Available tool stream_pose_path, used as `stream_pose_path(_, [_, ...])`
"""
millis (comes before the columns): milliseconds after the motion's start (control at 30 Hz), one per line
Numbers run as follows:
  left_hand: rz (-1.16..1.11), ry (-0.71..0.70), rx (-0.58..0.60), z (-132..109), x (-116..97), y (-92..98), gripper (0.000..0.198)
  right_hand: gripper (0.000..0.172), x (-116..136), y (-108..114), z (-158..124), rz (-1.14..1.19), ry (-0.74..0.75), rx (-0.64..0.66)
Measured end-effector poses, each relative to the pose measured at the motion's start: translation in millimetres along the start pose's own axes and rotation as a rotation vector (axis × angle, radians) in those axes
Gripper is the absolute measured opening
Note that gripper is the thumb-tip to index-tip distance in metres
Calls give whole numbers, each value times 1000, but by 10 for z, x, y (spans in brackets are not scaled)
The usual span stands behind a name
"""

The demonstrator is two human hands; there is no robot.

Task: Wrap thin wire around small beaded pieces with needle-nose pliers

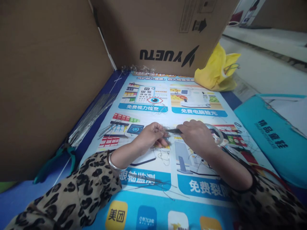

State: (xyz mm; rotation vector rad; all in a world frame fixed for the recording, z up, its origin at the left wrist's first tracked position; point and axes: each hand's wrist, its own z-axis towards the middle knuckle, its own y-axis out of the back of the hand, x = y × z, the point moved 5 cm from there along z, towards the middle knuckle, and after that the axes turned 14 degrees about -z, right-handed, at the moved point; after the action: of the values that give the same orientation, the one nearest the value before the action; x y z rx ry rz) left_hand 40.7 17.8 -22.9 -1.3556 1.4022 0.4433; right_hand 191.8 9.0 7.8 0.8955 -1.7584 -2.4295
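Note:
Over the middle of the printed poster (169, 119), my left hand (154, 135) is closed in a pinch on a small tangle of thin wire (165, 140). My right hand (198, 135) is wrapped round a dark pointed tool (174, 131); its grip is hidden in the palm, so I cannot tell its exact kind. The tool's tip points left and meets the wire at my left fingertips. Loose wire pieces (164, 158) lie below the hands. A clear ring-shaped item (219, 135) shows partly behind my right wrist.
Teal-handled pliers (57, 161) and a bundle of straight wires (92, 116) lie at the left. Cardboard walls (48, 80) stand left and behind. At right are a yellow bag (213, 72) and a turquoise box (271, 137). Wire scraps (139, 68) lie along the back.

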Motion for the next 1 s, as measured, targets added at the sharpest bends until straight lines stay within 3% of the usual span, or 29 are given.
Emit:
stream_pose_path(367, [-7,62,76,44,86,10,9,17,11,23,8,1,-2,-24])
stream_pose_path(1000, [16,53,58,16,37,-12,16,16,8,11,10,12,-18,-5])
